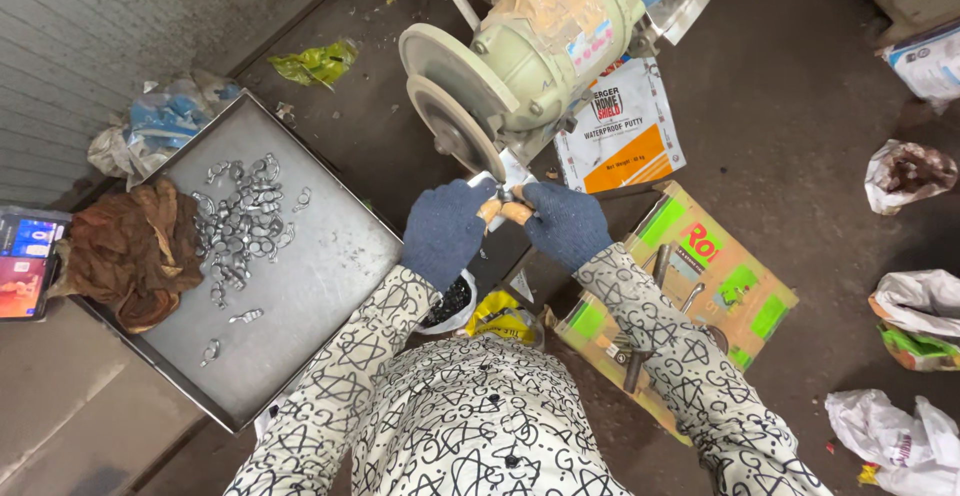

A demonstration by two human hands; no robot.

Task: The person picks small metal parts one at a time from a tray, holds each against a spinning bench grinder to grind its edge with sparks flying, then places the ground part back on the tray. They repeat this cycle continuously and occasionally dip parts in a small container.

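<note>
Both my hands wear dark blue knit gloves with the fingertips bare. My left hand (445, 231) and my right hand (565, 221) together pinch a small metal piece (505, 194) between their fingertips. The piece is held against the lower edge of the grey grinding wheel (452, 128) of a pale green bench grinder (545, 46). To my left a square metal tray (310, 286) holds a heap of several small shiny metal rings (240, 224).
A brown rag (135, 251) lies on the tray's left edge, beside a phone (25, 261). A flattened cardboard box (700, 286) with a few tools lies under my right forearm. A white and orange bag (620, 121) sits behind the grinder. Crumpled bags (910, 176) litter the floor at right.
</note>
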